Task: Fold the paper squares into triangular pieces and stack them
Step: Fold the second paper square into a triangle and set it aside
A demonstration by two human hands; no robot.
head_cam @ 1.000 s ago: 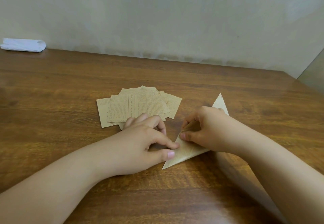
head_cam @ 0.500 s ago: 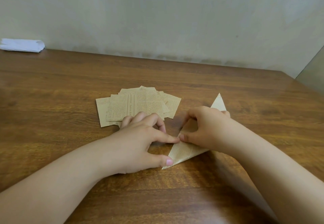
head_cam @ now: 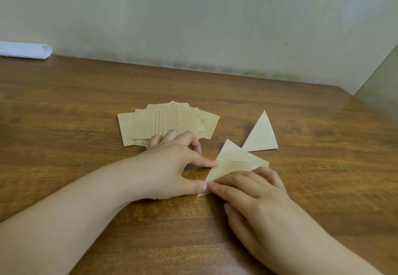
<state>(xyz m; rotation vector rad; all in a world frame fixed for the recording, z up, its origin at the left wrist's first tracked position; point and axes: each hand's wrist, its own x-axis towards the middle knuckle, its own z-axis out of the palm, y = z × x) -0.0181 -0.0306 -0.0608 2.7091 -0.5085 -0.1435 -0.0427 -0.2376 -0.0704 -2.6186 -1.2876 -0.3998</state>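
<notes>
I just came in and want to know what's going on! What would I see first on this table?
Two hands meet at the middle: the left hand and right hand press down on a half-folded paper piece. Just beyond it lies a finished paper triangle. Behind the left hand sits a fanned pile of printed paper squares.

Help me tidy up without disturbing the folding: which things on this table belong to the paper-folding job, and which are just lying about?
Part of the job:
- pile of printed paper squares
- paper being folded, pressed by left hand and right hand
- finished paper triangle

Just lying about:
- white folded cloth or paper at the wall, far left
</notes>
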